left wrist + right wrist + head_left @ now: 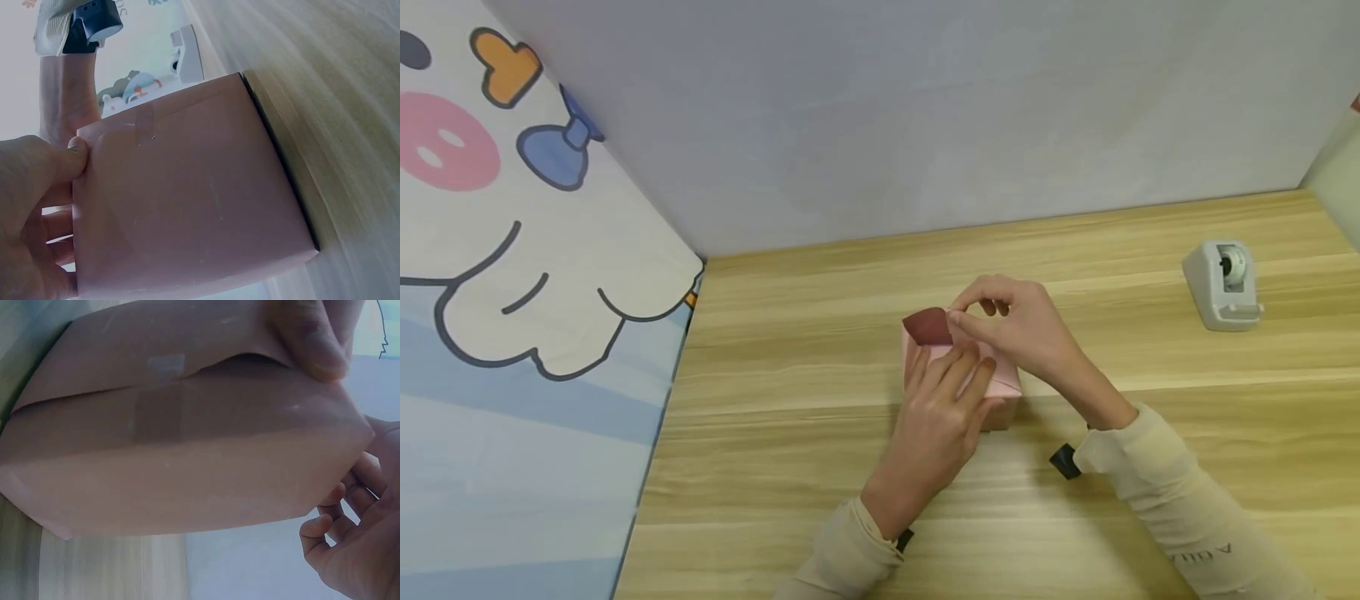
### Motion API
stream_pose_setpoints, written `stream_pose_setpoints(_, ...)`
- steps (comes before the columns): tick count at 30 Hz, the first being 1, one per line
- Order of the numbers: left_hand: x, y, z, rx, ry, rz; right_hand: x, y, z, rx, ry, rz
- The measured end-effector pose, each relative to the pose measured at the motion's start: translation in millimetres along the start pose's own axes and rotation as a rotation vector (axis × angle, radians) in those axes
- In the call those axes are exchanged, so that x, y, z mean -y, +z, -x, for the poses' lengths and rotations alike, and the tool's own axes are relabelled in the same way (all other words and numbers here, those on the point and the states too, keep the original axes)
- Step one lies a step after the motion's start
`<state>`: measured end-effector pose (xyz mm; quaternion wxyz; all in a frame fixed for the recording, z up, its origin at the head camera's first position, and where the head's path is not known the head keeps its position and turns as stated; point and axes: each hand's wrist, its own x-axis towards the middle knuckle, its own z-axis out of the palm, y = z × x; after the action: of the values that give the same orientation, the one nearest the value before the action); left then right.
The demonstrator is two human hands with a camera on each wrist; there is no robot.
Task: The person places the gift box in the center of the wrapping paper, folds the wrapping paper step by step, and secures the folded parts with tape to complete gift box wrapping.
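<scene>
A box wrapped in pink paper (1004,413) sits on the table under both hands. At its far end a paper flap stands up and shows a dark red inner side. My left hand (931,425) presses on the top with fairly straight, spread fingers; in the left wrist view its thumb (76,156) lies at the upper edge of a smooth pink side. With thumb and index finger, my right hand (1018,329) pinches the flap's right edge, its other fingers curled. A paper seam with a piece of clear tape (166,367) runs along one side in the right wrist view.
A white tape dispenser (1223,287) with a roll stands at the right of the wooden table (760,467). A plain pale wall (880,125) rises behind the table, and a cartoon-printed panel (535,467) borders its left side.
</scene>
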<state>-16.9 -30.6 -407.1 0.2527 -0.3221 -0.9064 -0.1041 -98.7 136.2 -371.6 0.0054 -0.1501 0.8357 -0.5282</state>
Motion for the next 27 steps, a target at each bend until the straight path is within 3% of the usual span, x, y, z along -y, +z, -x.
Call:
stream_pose_setpoints(10,0.0,-0.9,1.1,-0.016,-0.006,0.010,16.5,-2.7,-1.6,-0.003,-0.058,-0.145)
stream_pose_setpoints(14,0.8,-2.5,2.1,-0.005,-0.014,0.013,10.7,-10.8,6.2,-0.028,-0.002,-0.091)
stream_pose_setpoints(19,0.7,-4.0,3.2,0.016,-0.017,0.023,-16.7,-14.9,24.7,0.035,0.136,0.040)
stream_pose_setpoints(27,1.4,-3.3,1.4,0.025,-0.024,0.016,-28.1,-14.9,30.3,0.081,0.104,0.109)
